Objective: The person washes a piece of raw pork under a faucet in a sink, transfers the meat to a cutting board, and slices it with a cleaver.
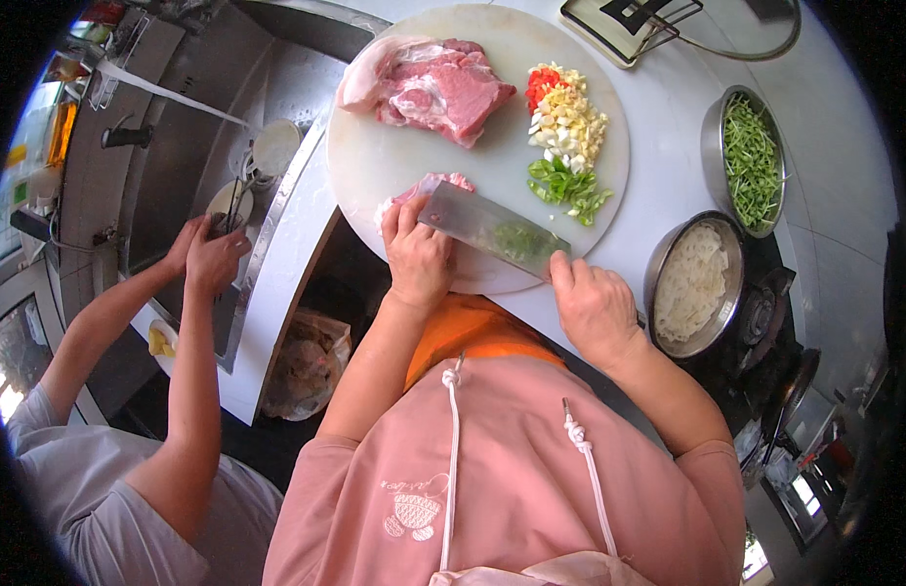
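My right hand (596, 311) is closed on the handle of a broad cleaver (497, 228), whose blade lies slanted above a round white cutting board (350, 176). With bent fingers my left hand (418, 256) holds a small piece of raw meat (416, 192) at the blade's far end; the blade hides part of it. A large piece of raw pork (442, 91) rests at the board's upper left. Chopped garlic (563, 128), diced red pepper (544, 84) and sliced green pepper (566, 187) form a row at the right.
Right of the board stand a steel bowl of cut greens (753, 165) and a bowl of pale slices (693, 286), near a stove burner (760, 315). A glass lid (746, 51) lies at the top. At left, a co-worker's hands (215, 253) are over a sink (204, 139) with running water.
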Motion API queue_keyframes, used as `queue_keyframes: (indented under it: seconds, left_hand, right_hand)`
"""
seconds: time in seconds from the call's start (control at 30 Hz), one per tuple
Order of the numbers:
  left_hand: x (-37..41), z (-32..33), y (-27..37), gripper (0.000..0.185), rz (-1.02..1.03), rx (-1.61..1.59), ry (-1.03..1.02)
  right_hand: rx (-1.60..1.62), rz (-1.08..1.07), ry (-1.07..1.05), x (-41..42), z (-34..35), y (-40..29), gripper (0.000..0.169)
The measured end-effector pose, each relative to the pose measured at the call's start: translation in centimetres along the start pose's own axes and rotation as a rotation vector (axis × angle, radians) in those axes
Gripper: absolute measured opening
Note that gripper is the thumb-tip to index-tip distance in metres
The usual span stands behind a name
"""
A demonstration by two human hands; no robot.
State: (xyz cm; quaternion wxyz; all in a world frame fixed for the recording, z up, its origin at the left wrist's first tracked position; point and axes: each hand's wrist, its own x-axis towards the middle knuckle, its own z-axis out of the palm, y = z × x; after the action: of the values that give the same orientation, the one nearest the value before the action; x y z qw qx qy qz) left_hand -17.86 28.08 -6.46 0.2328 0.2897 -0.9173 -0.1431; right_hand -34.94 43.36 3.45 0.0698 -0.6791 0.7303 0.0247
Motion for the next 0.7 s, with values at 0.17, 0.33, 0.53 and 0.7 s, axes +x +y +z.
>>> queue_keyframes:
  seconds: [0.17, 0.33, 0.53, 0.7]
  left_hand:
    - [0.2, 0.1, 0.2, 0.031, -0.049, -0.024, -0.031]
    - [0.4, 0.4, 0.3, 0.036, -0.068, 0.011, -0.031]
    - [0.4, 0.6, 0.3, 0.039, -0.102, 0.001, -0.034]
    - [0.5, 0.3, 0.6, 0.034, -0.063, 0.040, -0.081]
  right_hand:
    - [-0.001, 0.020, -0.006, 0.5, 0.7, -0.8, 0.021]
    - [-0.029, 0.040, -0.016, 1.8, 1.0, -1.5, 0.017]
    - [-0.041, 0.074, -0.005, 1.7, 1.4, -1.6, 0.014]
    - [0.028, 0.085, -0.001, 4.7, 1.9, -2.4, 0.011]
